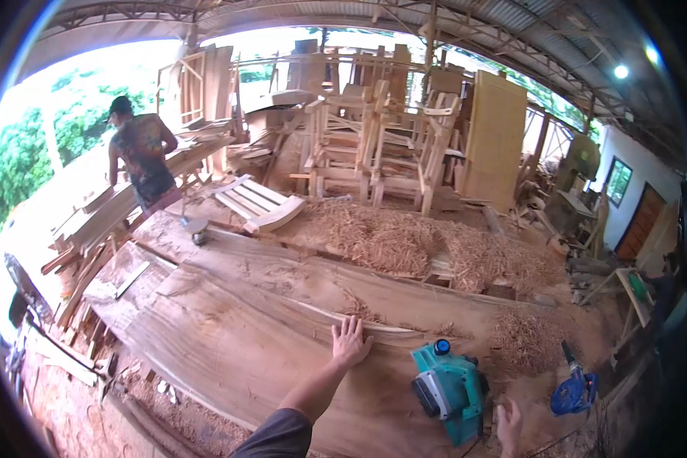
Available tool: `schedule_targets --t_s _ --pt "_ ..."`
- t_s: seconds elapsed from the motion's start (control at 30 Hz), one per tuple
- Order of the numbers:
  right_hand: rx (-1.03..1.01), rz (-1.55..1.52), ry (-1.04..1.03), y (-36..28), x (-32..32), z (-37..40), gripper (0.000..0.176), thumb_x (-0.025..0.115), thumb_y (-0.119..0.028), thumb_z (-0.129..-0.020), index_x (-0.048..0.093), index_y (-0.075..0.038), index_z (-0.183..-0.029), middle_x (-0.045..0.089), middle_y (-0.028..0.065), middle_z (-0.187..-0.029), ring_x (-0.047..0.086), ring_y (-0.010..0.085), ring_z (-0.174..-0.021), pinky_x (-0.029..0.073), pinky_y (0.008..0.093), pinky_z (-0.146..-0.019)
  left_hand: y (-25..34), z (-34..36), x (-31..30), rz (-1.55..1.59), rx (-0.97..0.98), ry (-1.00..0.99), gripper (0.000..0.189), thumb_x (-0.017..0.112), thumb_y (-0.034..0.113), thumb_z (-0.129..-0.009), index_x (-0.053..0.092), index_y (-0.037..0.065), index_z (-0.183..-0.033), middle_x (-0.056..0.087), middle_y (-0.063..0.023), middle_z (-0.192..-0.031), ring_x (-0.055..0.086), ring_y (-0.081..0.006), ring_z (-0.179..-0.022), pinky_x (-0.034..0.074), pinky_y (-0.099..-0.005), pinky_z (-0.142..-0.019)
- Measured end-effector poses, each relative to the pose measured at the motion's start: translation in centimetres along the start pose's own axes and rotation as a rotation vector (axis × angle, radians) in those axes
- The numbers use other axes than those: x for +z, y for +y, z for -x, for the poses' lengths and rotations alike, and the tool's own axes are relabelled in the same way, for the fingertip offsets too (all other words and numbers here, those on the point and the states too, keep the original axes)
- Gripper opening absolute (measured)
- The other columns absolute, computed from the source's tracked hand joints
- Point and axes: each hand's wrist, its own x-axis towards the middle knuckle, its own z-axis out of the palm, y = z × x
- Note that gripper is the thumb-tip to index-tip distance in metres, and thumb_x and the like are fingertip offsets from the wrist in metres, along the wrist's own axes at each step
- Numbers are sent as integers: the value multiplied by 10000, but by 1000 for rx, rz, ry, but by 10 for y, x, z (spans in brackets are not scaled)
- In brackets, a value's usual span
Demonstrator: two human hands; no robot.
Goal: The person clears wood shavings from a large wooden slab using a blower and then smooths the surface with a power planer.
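My left hand (pixel 351 341) lies flat with fingers spread on a wide wooden slab (pixel 229 336), near its far edge. To its right, a teal electric hand planer (pixel 466 401) with a blue knob rests on the slab. My right hand (pixel 509 426) is at the lower edge of the view, just right of the planer and apart from it. Its fingers are loosely bent and slightly apart, and no object shows in them. A blue power blower (pixel 575 391) with a dark nozzle lies farther right among the shavings.
Beyond the slab lies a second long board (pixel 282 263). Wood shavings (pixel 382 237) are heaped behind it. A slatted wooden panel (pixel 256 202) and wooden frames (pixel 374 145) stand farther back. At left, another person (pixel 141 149) stands beside stacked planks (pixel 99 217).
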Motion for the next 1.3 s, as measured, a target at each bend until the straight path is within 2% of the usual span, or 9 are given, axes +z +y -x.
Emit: schedule_targets --t_s 0.13,0.23,0.27,0.33,0.53,0.93,1.13,1.17,1.3 --pt "-126 255 100 232 -66 1 540 621 -239 -994 499 71 -1420 649 250 -1275 652 366 -1141 512 461 -991 3 44 -4 -1 35 -22 752 474 553 -993 361 83 -1569 287 -138 -1662 219 -346 -1544 150 -617 -1223" --pt "-403 709 56 265 -72 15 542 605 -262 -1002 511 71 -1420 647 278 -1280 627 426 -1177 488 499 -1045 15 99 -23 10 31 -49 754 481 557 -995 353 95 -1576 293 -137 -1659 230 -348 -1538 168 -591 -1216" --pt "-510 850 36 268 -69 27 529 614 -266 -995 536 65 -1400 651 275 -1274 619 437 -1191 484 499 -1058 18 115 -24 2 16 -46 755 487 557 -994 348 99 -1579 293 -136 -1659 229 -347 -1538 166 -585 -1218" --pt "54 583 115 98 -44 60 419 647 -246 -961 648 42 -1266 669 272 -1241 607 453 -1202 481 506 -1067 23 148 -21 -17 1 -54 760 497 557 -993 339 108 -1585 293 -133 -1660 227 -346 -1539 163 -572 -1223" --pt "-241 790 148 154 -47 82 516 719 -199 -865 586 -18 -1329 572 242 -1378 537 469 -1245 448 530 -1064 82 239 -30 -8 -174 -126 735 511 521 -999 330 129 -1594 257 -144 -1676 180 -354 -1560 117 -588 -1239" --pt "-190 617 44 144 -60 79 491 744 -232 -754 653 -68 -1208 551 168 -1414 470 416 -1335 385 576 -1058 153 266 -21 -114 -472 18 662 543 452 -991 423 124 -1553 325 -138 -1651 244 -376 -1537 113 -663 -1211" --pt "-64 87 438 100 -198 -33 409 615 -211 -1004 591 43 -1324 599 265 -1342 571 439 -1243 432 478 -1093 160 262 -25 -118 -487 24 645 572 420 -984 439 126 -1542 344 -126 -1643 265 -373 -1528 139 -641 -1216" --pt "-208 648 593 138 -240 -66 497 621 -245 -1005 527 37 -1402 576 265 -1385 537 426 -1300 419 481 -1119 159 262 -23 -123 -483 32 638 576 414 -982 447 128 -1537 347 -126 -1642 267 -375 -1526 149 -636 -1214" --pt "323 805 713 169 -339 -152 608 665 -390 -955 549 -7 -1414 570 242 -1413 534 429 -1300 430 515 -1073 152 266 -18 -132 -449 52 642 590 415 -974 457 126 -1531 354 -125 -1639 278 -365 -1521 163 -625 -1211"
